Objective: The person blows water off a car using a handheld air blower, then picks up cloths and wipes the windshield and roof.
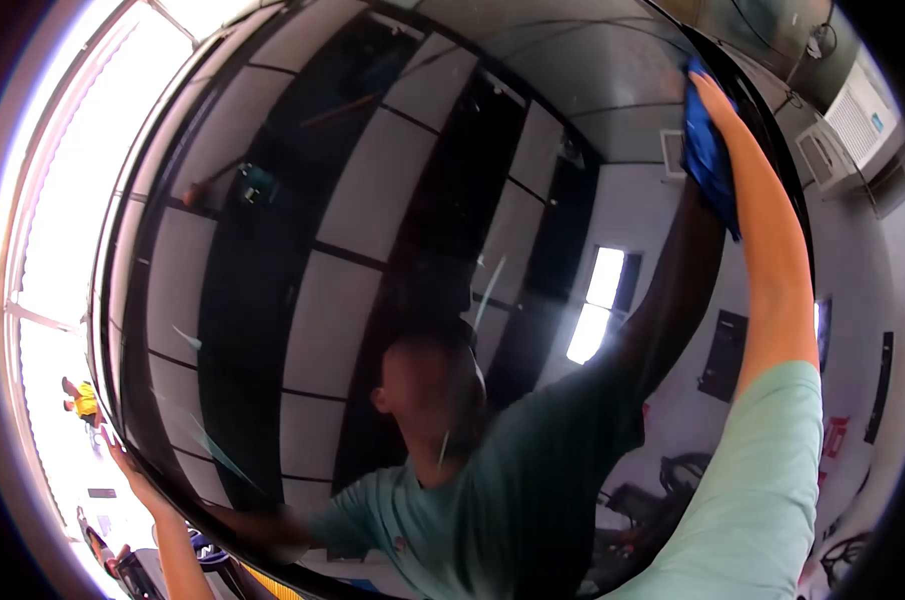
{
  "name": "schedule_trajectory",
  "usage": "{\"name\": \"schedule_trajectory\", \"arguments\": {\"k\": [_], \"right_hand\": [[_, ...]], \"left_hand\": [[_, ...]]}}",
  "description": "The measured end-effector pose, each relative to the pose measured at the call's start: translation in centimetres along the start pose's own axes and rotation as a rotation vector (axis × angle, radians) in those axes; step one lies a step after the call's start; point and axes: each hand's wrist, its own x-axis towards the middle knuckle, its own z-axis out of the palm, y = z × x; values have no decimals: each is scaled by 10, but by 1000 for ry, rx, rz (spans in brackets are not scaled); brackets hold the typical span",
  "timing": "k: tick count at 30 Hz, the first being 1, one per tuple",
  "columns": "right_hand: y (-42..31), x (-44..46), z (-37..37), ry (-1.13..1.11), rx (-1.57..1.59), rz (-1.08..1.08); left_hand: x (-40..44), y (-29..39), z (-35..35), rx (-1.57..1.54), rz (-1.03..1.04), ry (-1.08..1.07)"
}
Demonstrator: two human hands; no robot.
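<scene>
A large dark glossy panel with a black frame, like a screen (532, 215), fills most of the view and mirrors the room and a person in a green shirt. My right hand (710, 95) is raised to its upper right edge, pressing a blue cloth (710, 150) against the surface. The cloth hangs down below the fingers. Low on the left, my left hand (132, 470) grips the panel's outer edge; its fingertips are partly hidden. Faint pale streaks show on the glass.
A white air conditioner (857, 120) hangs on the wall at upper right, with loose cables beside it. Bright windows (67, 200) line the left side. A person in yellow (84, 402) is beyond the panel's left edge.
</scene>
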Motion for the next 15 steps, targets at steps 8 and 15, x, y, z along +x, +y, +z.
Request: {"name": "schedule_trajectory", "arguments": {"k": [8,15], "right_hand": [[-19,-118,-34,63,-423,390],[-509,-441,73,180,-325,-280]], "left_hand": [[32,-17,-29,112,157,-86],[8,15,-26,21,22,-102]]}}
